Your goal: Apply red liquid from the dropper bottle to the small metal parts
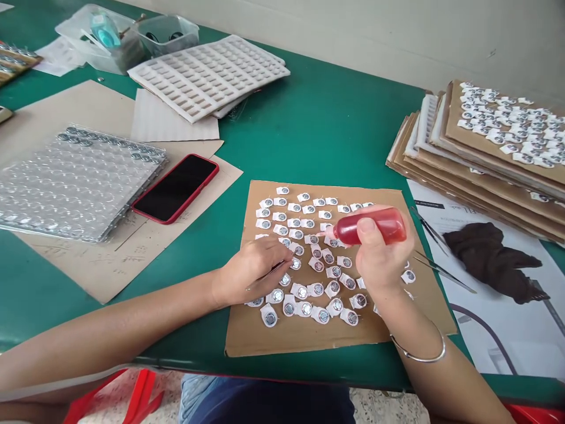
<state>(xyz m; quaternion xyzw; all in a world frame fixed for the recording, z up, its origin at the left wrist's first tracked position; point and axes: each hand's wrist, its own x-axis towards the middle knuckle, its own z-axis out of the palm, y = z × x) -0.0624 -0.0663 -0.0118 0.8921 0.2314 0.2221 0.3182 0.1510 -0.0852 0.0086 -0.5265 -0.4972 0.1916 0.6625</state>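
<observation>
My right hand (384, 259) is wrapped around a small squeeze bottle (375, 227) of red liquid. The bottle lies nearly level, its narrow nozzle pointing left, just above the small round metal parts on white tabs (316, 264). These parts sit in loose rows on a brown cardboard sheet (282, 341). Over the sheet's left side, my left hand (258, 268) has its fingers closed around thin metal tweezers (269, 272), mostly hidden by the fingers. The tweezers' tip is close to one of the parts. My hands cover some of the parts.
To the right are two tweezers (445, 272), a dark cloth (489, 259) and a stack of loaded cardboard sheets (424, 144). Leftward lie a red-cased phone (176, 188) and clear plastic trays (75, 188). White slotted trays (212, 73) and plastic boxes (168, 35) stand behind.
</observation>
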